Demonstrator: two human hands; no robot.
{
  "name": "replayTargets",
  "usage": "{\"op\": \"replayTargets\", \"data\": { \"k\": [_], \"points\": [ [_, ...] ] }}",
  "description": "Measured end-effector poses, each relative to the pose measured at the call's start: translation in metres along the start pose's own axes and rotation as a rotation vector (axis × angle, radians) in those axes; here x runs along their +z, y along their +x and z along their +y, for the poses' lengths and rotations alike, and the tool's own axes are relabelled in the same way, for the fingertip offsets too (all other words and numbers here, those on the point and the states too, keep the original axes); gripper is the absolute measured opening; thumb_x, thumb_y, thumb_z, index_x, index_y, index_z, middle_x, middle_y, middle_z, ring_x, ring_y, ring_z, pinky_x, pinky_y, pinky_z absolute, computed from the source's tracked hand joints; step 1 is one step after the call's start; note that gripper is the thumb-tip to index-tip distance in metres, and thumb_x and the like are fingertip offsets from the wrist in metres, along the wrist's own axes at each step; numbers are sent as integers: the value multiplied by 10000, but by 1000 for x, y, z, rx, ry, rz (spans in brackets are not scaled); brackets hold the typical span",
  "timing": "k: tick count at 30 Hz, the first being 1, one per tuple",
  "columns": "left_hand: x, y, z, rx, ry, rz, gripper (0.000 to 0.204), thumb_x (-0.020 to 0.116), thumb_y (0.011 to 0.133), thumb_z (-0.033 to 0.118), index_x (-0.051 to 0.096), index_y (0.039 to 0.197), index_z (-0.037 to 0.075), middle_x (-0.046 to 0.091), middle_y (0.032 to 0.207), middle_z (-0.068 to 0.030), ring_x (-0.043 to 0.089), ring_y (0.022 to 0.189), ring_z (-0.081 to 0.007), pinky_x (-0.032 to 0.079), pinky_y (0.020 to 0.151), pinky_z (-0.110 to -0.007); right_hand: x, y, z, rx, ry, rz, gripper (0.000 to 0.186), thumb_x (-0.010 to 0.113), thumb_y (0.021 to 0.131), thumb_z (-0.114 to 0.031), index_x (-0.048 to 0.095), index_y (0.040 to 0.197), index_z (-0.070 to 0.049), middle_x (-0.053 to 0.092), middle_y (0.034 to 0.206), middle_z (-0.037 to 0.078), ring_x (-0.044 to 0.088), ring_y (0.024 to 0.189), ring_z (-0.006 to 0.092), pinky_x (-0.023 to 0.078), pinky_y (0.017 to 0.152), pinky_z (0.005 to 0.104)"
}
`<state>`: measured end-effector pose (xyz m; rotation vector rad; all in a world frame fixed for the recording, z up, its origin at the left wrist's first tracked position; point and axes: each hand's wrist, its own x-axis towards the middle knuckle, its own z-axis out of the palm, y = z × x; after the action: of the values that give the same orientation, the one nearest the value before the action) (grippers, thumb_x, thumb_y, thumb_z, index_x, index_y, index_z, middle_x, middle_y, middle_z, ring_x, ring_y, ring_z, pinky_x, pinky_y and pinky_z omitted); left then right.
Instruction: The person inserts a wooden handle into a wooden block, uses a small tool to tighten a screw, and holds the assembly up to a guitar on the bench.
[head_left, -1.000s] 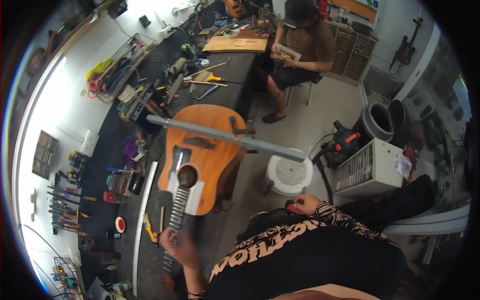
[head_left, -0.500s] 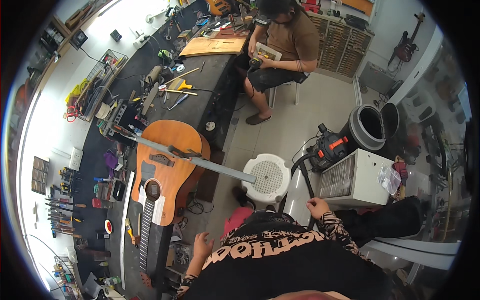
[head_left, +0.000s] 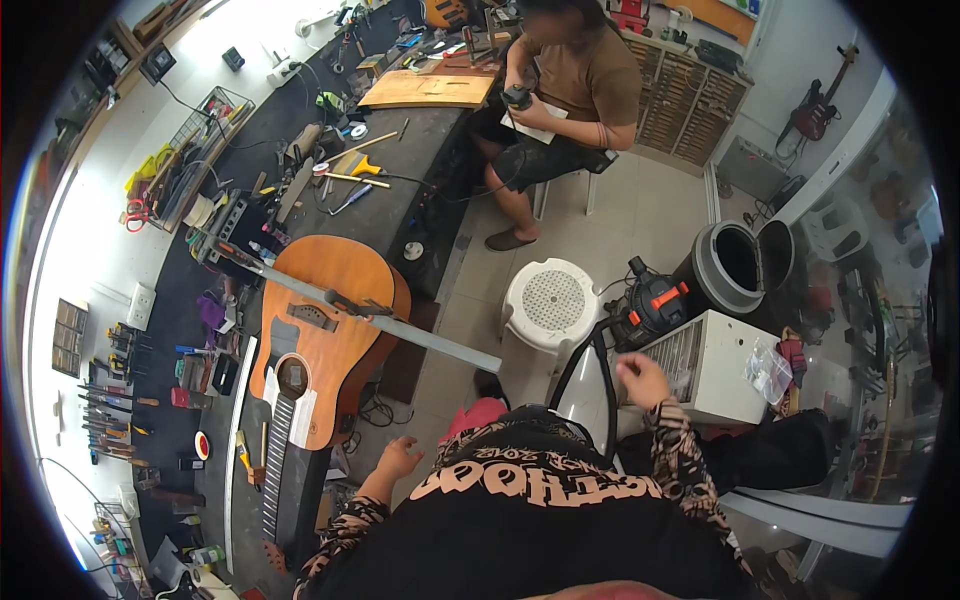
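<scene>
Both of my hands hang in front of my body with nothing seen in them. My left hand [head_left: 400,458] is open with its fingers apart, to the right of an acoustic guitar [head_left: 335,265] on the dark workbench. My right hand [head_left: 643,379] has loosely bent fingers, the thumb apart, and is nearest the white cabinet and the black hose [head_left: 612,385]. The orange-topped guitar lies face up, its neck toward me. A long grey bar clamp [head_left: 440,342] crosses its body near the bridge and juts past the bench edge.
A white round stool [head_left: 550,300] stands ahead on the tiled floor. Right of it are a black-and-orange vacuum head [head_left: 645,310], a grey bin [head_left: 725,258] and a white cabinet [head_left: 735,375]. Beyond, a seated person [head_left: 585,85] holds a dark tool over a pale piece. Tools lie along the bench.
My right hand has moved up and slightly right; my left has shifted a little left and up. The view has shifted slightly. The seated person's hands and dark tool have moved up.
</scene>
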<state>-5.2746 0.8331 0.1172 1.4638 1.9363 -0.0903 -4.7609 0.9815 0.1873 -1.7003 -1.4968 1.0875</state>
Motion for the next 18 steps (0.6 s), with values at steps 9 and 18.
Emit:
{"op": "replayTargets", "data": {
  "k": [9, 18],
  "points": [
    [-7, 30, -13, -80, -285, 125, 440, 690, 797, 304, 601, 1152, 60, 639, 1089, -183, 642, 960, -323, 510, 827, -398, -3, 153, -181, -307, -161, -133, 449, 620, 875, -234, 534, 1266, -31, 685, 942, 156, 658, 844, 217, 509, 780, 328],
    [13, 14, -50, -294, -371, 190, 434, 688, 804, 293, 600, 1167, 72, 639, 1100, -152, 641, 952, -301, 511, 808, -418, 62, 344, -328, -633, -627, -208, 677, 643, 772, -293, 432, 1356, -23, 674, 933, 210, 651, 907, 343, 502, 828, 393]
  ]
}}
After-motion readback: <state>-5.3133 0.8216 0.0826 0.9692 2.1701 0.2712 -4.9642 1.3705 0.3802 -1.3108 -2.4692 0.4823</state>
